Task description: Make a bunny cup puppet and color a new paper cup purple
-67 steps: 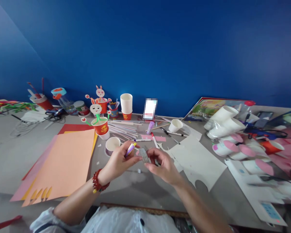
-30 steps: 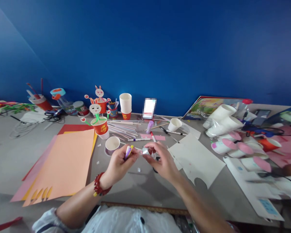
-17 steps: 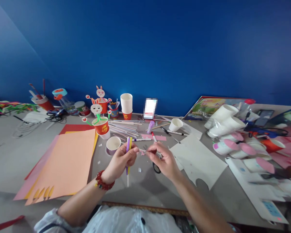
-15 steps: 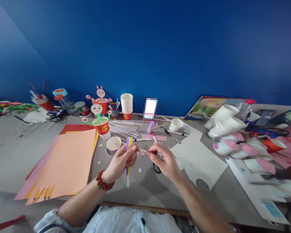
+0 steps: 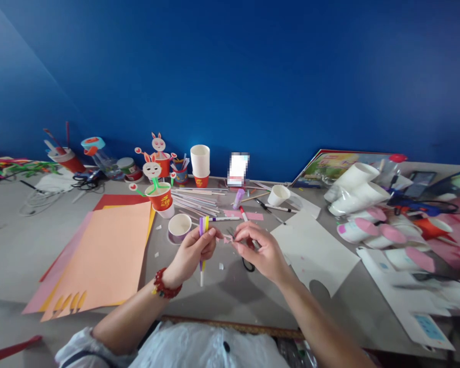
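Observation:
Closed around a purple-and-yellow strip bundle point(image 5: 204, 225) is my left hand point(image 5: 197, 249); a thin white stick point(image 5: 202, 279) pokes out below the fist. Between the two hands runs a small pale pink strip point(image 5: 226, 238), one end at my left fingertips. My right hand point(image 5: 262, 251) pinches its other end, with thumb and fingers close together. Under that hand lie scissors point(image 5: 248, 265), partly hidden. A white paper cup point(image 5: 180, 225) stands just beyond my left hand. Behind it is a red cup with a rabbit figure point(image 5: 159, 197).
Coloured paper sheets point(image 5: 115, 250) lie at left, white paper point(image 5: 314, 250) at right. Pale sticks point(image 5: 195, 202), markers point(image 5: 224, 219) and a purple glue stick point(image 5: 238, 198) lie ahead. Stacked cups point(image 5: 200, 161) stand by the blue wall. Pink-topped cups point(image 5: 358, 230) and a white power strip point(image 5: 402, 306) crowd the right.
The pale strip between my hands now shows bent, and my right fingers have shifted slightly along it. My left hand still grips the strips, and the white stick reaches less far down.

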Available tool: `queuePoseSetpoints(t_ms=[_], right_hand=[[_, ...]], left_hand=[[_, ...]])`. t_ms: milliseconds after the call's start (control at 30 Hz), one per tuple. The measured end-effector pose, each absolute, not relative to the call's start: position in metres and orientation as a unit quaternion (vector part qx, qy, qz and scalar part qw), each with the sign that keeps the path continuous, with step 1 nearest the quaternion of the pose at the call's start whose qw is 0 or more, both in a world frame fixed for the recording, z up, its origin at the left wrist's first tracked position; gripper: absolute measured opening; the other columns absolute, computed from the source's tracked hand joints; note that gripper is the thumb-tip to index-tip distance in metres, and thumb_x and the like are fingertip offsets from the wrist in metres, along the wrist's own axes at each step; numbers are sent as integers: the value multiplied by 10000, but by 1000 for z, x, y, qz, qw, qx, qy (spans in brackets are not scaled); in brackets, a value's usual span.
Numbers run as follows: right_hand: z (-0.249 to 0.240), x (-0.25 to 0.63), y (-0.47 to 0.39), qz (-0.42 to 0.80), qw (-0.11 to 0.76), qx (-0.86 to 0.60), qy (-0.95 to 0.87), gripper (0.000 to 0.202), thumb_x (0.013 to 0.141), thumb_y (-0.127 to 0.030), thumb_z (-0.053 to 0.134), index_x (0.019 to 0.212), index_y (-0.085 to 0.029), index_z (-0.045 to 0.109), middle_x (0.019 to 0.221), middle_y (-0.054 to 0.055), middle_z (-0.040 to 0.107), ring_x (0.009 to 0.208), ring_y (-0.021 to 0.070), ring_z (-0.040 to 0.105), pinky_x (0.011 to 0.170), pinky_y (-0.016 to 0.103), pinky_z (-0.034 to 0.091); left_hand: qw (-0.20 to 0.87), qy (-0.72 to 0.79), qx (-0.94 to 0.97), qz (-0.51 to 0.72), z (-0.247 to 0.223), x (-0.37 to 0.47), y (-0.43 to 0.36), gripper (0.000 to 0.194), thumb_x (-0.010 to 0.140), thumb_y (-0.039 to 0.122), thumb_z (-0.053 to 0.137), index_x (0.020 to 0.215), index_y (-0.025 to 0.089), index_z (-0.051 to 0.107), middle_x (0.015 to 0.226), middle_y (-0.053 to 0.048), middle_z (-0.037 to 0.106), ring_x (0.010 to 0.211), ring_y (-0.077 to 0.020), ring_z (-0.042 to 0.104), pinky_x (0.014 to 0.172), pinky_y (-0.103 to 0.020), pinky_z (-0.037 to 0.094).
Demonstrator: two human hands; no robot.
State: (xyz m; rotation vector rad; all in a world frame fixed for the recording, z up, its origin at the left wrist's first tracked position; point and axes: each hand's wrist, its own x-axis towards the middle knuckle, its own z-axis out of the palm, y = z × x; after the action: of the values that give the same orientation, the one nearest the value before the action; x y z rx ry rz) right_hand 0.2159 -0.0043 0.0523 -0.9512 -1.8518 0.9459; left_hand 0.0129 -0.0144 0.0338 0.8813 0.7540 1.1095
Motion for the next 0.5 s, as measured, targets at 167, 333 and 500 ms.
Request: queuePoseSetpoints(t_ms=[167, 333, 500], right_hand=[[60, 216, -5, 323, 379, -404, -768, 108, 918, -186, 619, 816, -221, 620, 829, 4, 625, 645, 131, 514, 600, 259, 395], [70, 217, -6, 183, 378, -393, -818, 144, 946, -147, 570, 831, -221, 615, 830, 16, 667, 785, 168, 614, 722, 276, 440], [85, 227, -5, 112, 323, -375, -862, 155, 966, -169, 555, 830, -219, 607, 856, 42, 705, 817, 198, 648, 762, 311, 455]], left_hand=[[637, 367, 429, 525, 30, 16, -15, 439, 866, 548, 679, 898, 111, 651, 525, 94, 303, 454, -47, 242, 450, -213, 165], [647, 357, 425, 523, 27, 16, -16, 437, 886, 527, 666, 985, 101, 670, 540, 91, 305, 467, -51, 231, 455, -221, 158], [729, 308, 380, 479, 28, 15, -13, 401, 937, 466, 619, 1122, 112, 644, 571, 92, 308, 457, -49, 217, 456, -222, 162]])
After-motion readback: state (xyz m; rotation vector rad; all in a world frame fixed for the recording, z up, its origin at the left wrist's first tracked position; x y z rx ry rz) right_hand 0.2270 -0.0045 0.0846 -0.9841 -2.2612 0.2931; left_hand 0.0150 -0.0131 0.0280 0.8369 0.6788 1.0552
